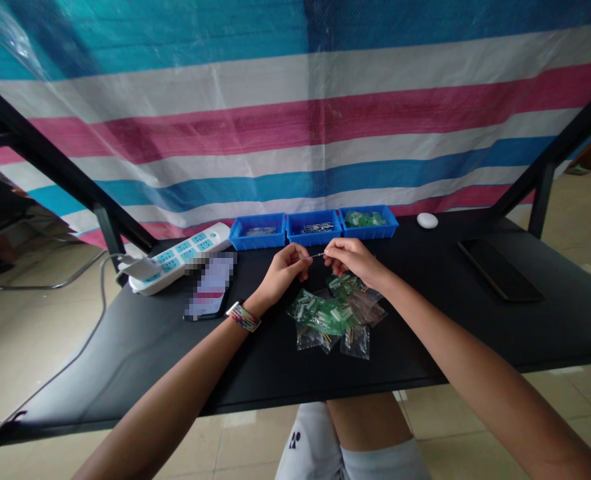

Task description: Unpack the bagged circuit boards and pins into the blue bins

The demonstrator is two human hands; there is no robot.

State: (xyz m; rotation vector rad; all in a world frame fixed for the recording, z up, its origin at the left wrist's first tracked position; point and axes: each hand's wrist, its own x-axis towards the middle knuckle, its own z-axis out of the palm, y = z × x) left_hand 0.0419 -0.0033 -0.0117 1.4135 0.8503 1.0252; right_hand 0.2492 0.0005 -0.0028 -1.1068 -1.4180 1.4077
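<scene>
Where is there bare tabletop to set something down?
Bare tabletop: one patch among the right forearm, white oval object and dark phone; another between the lit phone, left forearm and front edge. Crowded: below the right hand, where plastic bags overlap, and along the back, with blue bins and a power strip.

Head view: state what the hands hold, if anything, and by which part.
A thin pin-like piece, too small to identify: the left hand pinches one end, the right hand the other.

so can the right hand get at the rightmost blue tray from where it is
Likely yes: the rightmost blue tray sits just beyond the right hand, with nothing visible between them, though it pinches a thin piece.
</scene>
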